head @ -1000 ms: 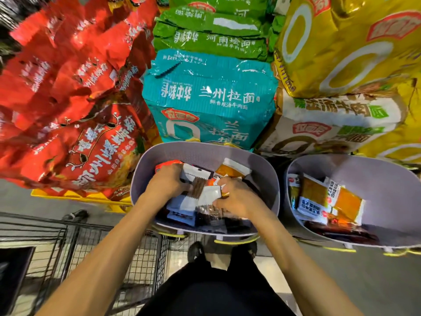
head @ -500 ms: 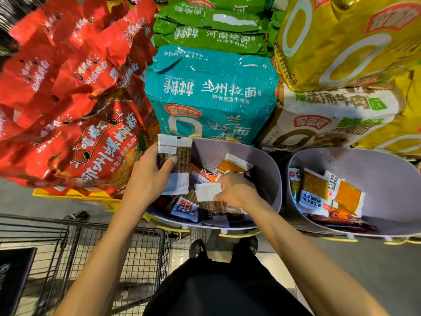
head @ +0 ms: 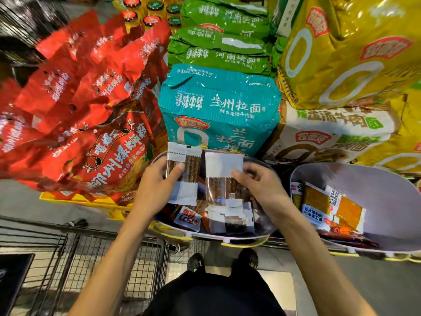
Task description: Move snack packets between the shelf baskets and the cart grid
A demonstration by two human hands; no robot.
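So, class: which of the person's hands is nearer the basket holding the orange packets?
Right. The right hand holds a packet just left of that basket; the left hand, holding another packet, is farther left.

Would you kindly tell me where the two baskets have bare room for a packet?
The right basket has bare floor along its far and right walls, beside the orange packets bunched at its left. The left basket is crowded: packets cover its bottom, and the left hand and right hand each hold one above it.
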